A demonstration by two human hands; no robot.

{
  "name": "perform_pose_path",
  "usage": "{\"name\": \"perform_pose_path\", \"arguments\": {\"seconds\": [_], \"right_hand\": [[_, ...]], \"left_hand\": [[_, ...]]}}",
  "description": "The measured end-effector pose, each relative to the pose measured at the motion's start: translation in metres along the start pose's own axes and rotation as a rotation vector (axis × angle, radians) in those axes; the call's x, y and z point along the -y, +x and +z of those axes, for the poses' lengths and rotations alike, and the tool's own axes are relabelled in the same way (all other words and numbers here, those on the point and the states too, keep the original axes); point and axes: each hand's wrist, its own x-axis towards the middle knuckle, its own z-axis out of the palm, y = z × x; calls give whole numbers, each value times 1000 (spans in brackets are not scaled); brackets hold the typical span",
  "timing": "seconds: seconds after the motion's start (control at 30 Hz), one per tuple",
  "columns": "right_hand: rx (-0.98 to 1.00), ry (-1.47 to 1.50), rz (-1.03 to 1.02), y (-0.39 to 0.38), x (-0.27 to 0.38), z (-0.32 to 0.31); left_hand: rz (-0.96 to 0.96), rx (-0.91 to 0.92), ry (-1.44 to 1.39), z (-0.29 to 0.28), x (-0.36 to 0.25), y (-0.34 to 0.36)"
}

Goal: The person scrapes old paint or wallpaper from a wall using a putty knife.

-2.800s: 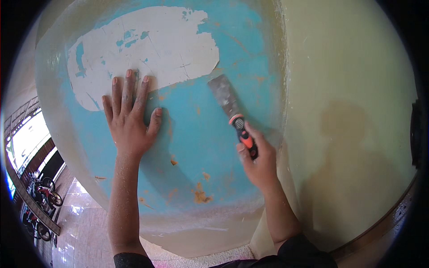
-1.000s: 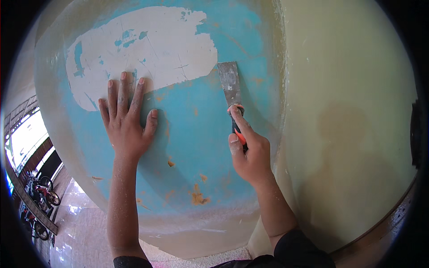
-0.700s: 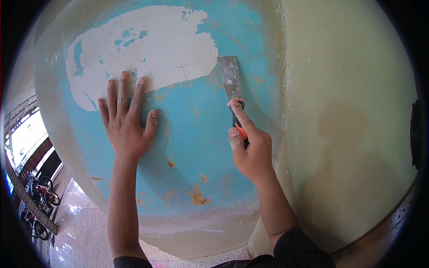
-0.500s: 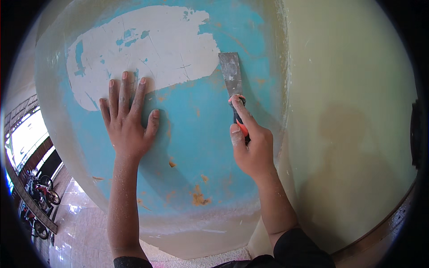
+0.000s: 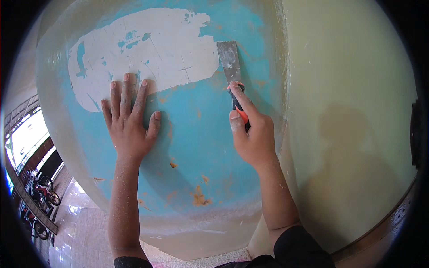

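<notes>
A wall (image 5: 210, 147) painted turquoise, with brownish stains, stands before me. Across its upper part runs a large whitish bare patch (image 5: 165, 49) with scratches and ragged edges. My left hand (image 5: 129, 125) lies flat with spread fingers, its fingertips over the lower edge of that patch. In my right hand (image 5: 254, 134) is a putty knife (image 5: 229, 58) with a black and orange handle; my index finger stretches along it. The blade points up, its tip by the right edge of the whitish patch.
A pale green wall (image 5: 348, 71) with my shadow on it adjoins at the right. Low at the left are a tiled floor (image 5: 80, 223) and parked motorcycles (image 5: 44, 192). A dark object (image 5: 415, 134) sits at the far right rim.
My right hand has moved up with the putty knife, so its blade sits higher along the whitish patch's right edge. My left hand stays at nearly the same place.
</notes>
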Motion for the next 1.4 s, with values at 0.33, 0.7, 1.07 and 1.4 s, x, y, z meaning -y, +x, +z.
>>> {"name": "perform_pose_path", "arguments": {"seconds": [0.33, 0.7, 1.07, 1.4], "right_hand": [[-4, 72, -21, -18, -8, 0], [24, 70, 40, -41, -6, 1], [-9, 58, 21, -18, 0, 2], [18, 45, 62, -1, 8, -3]], "left_hand": [[14, -19, -1, 1, 2, 1], [19, -15, -23, -1, 0, 3], [13, -16, -23, -4, 0, 7], [2, 3, -11, -5, -1, 9]]}}
